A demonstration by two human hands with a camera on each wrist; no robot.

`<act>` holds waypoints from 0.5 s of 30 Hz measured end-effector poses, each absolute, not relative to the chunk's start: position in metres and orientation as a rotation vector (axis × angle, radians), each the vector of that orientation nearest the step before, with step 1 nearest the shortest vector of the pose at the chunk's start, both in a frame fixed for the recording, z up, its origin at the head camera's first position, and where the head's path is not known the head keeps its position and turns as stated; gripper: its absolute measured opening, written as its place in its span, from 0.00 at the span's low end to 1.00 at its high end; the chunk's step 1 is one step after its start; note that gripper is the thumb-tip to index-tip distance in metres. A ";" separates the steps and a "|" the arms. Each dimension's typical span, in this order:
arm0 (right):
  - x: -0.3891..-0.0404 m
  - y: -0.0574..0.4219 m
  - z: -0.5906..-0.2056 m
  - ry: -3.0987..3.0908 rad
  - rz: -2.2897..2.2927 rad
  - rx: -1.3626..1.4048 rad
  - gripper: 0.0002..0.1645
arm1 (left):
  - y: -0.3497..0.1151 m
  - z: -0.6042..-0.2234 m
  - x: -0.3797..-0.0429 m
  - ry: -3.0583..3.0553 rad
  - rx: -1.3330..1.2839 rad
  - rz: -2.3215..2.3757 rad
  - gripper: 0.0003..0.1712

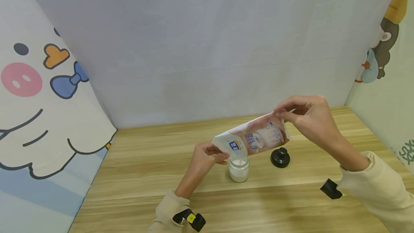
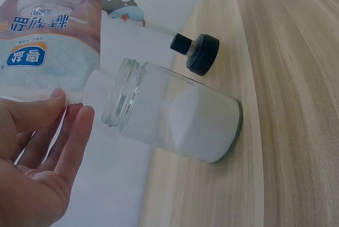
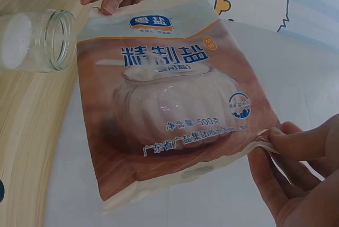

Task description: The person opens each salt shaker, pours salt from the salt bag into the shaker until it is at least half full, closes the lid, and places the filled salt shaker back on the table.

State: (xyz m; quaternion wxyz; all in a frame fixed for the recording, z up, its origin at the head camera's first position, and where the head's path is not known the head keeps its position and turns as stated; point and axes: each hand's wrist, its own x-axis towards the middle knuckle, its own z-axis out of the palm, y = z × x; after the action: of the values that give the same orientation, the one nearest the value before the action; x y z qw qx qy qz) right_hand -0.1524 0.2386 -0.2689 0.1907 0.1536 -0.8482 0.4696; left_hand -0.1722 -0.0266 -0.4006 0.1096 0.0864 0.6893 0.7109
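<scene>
A bag of salt (image 1: 255,137) with a pink-brown and pale blue print is held aslant in the air, its right end higher. My right hand (image 1: 312,118) pinches the bag's upper edge between thumb and fingers. At the lower end, the thumb and fingers of my left hand (image 1: 205,157) pinch the pale edge. Right below that end, a clear glass jar (image 1: 238,176) stands upright and uncapped on the table. White salt (image 2: 204,121) lies in its lower part, and a whitish stream (image 2: 98,88) shows between the bag's edge and the jar's mouth.
A round black lid with a knob (image 1: 280,158) sits on the wood-grain table (image 1: 145,175), to the right of the jar. Behind the table rises a plain pale wall (image 1: 210,46). Panels with cartoon animals stand at left and right.
</scene>
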 end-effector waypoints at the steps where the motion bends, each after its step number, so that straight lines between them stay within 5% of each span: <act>1: -0.153 0.239 -0.269 -2.382 1.318 0.433 0.04 | -0.027 -0.401 -0.172 2.025 0.254 2.092 0.15; 15: -0.153 0.239 -0.269 -2.371 1.321 0.445 0.04 | -0.026 -0.400 -0.171 2.023 0.241 2.100 0.16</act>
State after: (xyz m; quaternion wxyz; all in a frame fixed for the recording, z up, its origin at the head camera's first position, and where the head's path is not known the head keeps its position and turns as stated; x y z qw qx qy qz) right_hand -0.1531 0.2388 -0.2691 0.1944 0.1588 -0.8456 0.4711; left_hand -0.1707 -0.0262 -0.4003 0.1077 0.0818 0.6874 0.7135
